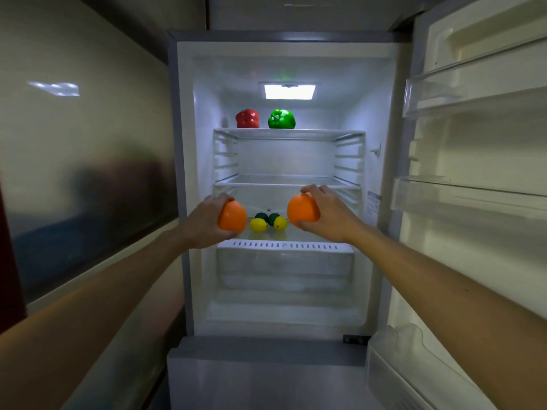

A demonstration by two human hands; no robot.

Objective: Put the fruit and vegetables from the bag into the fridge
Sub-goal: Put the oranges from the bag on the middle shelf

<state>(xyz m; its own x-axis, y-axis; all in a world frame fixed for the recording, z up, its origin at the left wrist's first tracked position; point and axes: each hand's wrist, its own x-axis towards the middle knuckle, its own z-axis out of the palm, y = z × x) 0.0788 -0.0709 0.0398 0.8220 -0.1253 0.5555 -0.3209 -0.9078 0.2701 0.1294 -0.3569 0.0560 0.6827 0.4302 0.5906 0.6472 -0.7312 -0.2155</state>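
The left hand point(204, 220) is curled round the left orange point(233, 216), just left of the lemons point(258, 225). The right hand point(328, 214) clasps the right orange point(302, 210), just right of them. Both are at the mouth of the fridge point(381, 113). I'd carry each orange in onto the glass shelf point(268, 236) on either side of the lemons. I'd loosen the fingers only once it sits still, so nothing rolls or gets knocked. Dark green fruits point(262, 216) lie behind the lemons, and a red pepper point(247, 118) and green pepper point(281, 119) stand well above. The bag is out of sight.
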